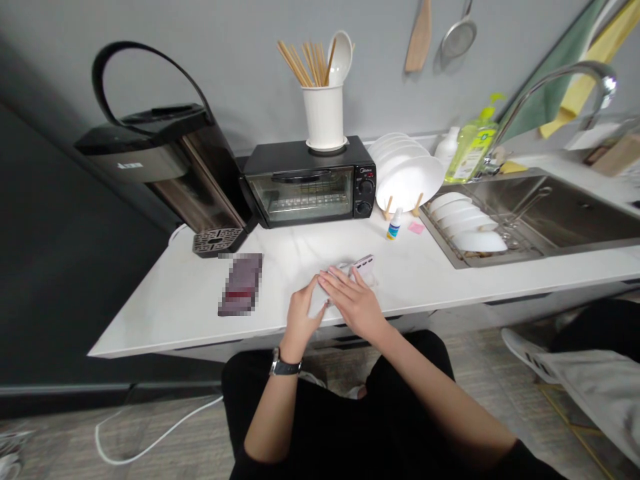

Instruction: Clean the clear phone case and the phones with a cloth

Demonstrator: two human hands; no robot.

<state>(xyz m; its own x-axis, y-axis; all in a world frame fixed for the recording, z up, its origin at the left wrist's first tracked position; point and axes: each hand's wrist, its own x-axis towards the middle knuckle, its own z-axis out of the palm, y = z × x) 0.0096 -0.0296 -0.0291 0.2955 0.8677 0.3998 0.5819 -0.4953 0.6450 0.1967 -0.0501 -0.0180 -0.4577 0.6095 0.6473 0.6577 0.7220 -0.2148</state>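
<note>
A pale, flat, phone-shaped object (367, 264) with several dark spots along its right end lies on the white counter near its front edge. My left hand (301, 312) grips its left side, thumb and forefinger forming a V around it. Across the top lies my right hand (356, 305), fingers stretched out flat and touching the left fingertips. Both hands cover most of the object, and whether something thin is under the right fingers I cannot tell. Up and to the right stand a small white-capped bottle (395, 225) and a pink square (416, 228).
Left of my hands lies a blurred-out dark purple item (242, 285). A water dispenser (215, 153), a toaster oven (305, 193) carrying a utensil holder (324, 117), and racked plates (410, 181) line the back. The sink (575, 233) is right; another person's leg (590, 383) shows low right.
</note>
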